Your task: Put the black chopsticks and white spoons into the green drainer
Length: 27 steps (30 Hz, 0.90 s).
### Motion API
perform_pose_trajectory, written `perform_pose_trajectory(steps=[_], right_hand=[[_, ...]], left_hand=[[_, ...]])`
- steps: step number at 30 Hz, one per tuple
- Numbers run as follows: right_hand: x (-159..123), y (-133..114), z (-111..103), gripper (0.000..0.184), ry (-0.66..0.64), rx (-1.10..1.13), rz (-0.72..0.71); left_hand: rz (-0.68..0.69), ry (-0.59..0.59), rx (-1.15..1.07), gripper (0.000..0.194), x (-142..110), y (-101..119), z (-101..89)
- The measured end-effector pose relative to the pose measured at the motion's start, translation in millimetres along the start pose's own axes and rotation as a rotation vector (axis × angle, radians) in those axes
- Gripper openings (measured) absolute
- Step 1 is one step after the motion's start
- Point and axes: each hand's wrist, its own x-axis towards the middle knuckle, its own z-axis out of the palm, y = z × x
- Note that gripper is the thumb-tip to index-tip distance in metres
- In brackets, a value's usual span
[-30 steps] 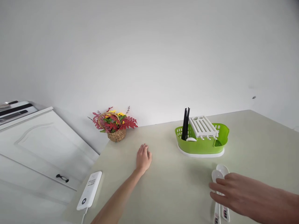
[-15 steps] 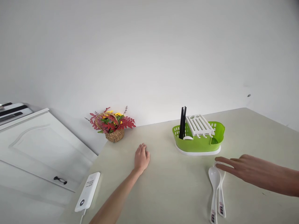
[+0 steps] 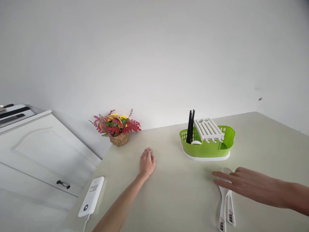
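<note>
Two white spoons, a left one (image 3: 222, 207) and a right one (image 3: 230, 209), lie side by side on the table with printed marks on their handles. My right hand (image 3: 252, 187) is over their bowls and partly hides them. Its fingers point left and are held apart; whether they touch the spoons I cannot tell. My left hand (image 3: 147, 163) rests on the tabletop, fingers laid out, with nothing in it. Beyond the spoons stands a green basket (image 3: 209, 151) on a white base. Black chopsticks (image 3: 190, 127) stand upright in it, beside a white rounded piece (image 3: 196, 142).
A white slotted rack (image 3: 209, 130) with hooks sits across the basket. At the back left is a wicker basket of flowers (image 3: 119, 138). A white power bank (image 3: 91, 196) with a cable lies at the table's left edge, by a white cabinet (image 3: 48, 154).
My right hand went from the spoons' middle up to the far end of their bowls, then came back a little over the bowls. My left hand stays put. The view shifts slightly.
</note>
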Motion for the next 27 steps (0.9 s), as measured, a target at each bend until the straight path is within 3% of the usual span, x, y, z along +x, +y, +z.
perform_pose_trajectory(steps=[3, 5, 11, 19, 27], right_hand=[[9.0, -3.9, -3.4, 0.065, -0.061, 0.046, -0.140], [15.1, -5.7, -6.1, 0.061, -0.073, 0.062, -0.158], [27.7, -10.7, -11.2, 0.040, -0.118, 0.067, -0.163], [34.7, -12.6, -12.4, 0.041, -0.153, 0.041, -0.195], [34.4, -12.5, 0.7, 0.023, -0.079, 0.016, -0.138]], left_hand=[[-0.003, -0.005, 0.006, 0.035, 0.2, 0.6, -0.7], [-0.002, -0.010, 0.011, 0.036, 0.2, 0.9, -1.0], [-0.005, -0.004, -0.004, 0.035, 0.1, 1.6, 0.1], [-0.014, -0.008, -0.028, 0.037, 0.1, 2.3, 0.8], [-0.009, -0.002, -0.001, 0.034, 0.0, 4.1, -0.1]])
